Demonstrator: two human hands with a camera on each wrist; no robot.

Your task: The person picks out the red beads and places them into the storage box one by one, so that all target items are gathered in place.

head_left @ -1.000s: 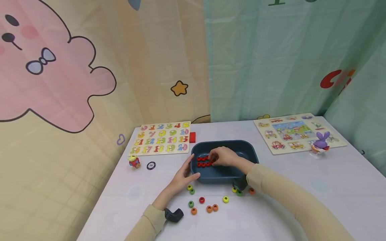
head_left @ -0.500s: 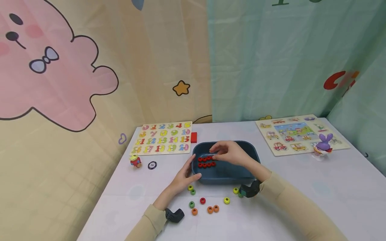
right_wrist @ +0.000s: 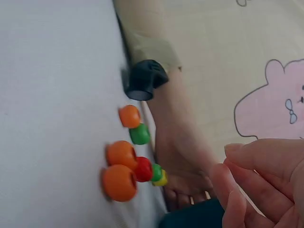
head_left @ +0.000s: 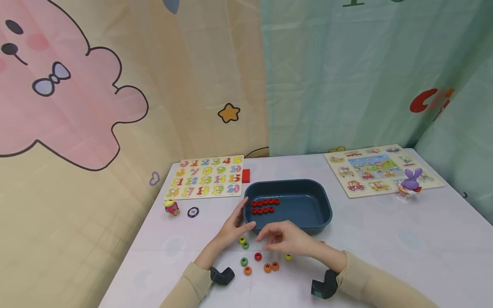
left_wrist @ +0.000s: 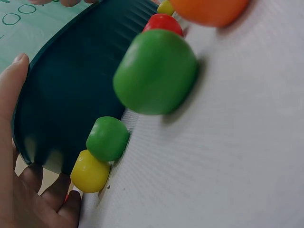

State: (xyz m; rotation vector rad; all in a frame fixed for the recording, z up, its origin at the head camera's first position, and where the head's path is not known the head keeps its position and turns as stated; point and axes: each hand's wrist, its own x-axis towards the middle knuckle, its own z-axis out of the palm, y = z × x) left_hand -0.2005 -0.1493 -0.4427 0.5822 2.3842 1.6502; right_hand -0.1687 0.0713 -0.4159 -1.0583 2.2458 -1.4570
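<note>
My left hand (head_left: 230,229) holds the left end of a dark blue plastic tray (head_left: 302,209), thumb at the near side and fingers along the left wall. Inside lie two neat rows of red beads (head_left: 265,210), the back row reaching a little farther right. My right hand (head_left: 289,239) hovers just in front of the tray, fingers loosely bent with nothing between them. Near it on the table are a loose red bead (head_left: 258,256), orange beads (head_left: 267,268), green beads (left_wrist: 155,71) and yellow beads (left_wrist: 90,172). The right hand and wrist overlap part of this area.
Behind on the left lies a wooden number board (head_left: 208,177) with a red block (head_left: 245,176) beside it. A small toy figure (head_left: 171,207) and a round black-and-white disc (head_left: 193,212) stand left. At the right are a picture puzzle board (head_left: 377,169) and a purple rabbit toy (head_left: 410,182).
My right hand has let go of a red bead at the back row's right end, then come out of the tray toward me. My left hand has stayed on the tray.
</note>
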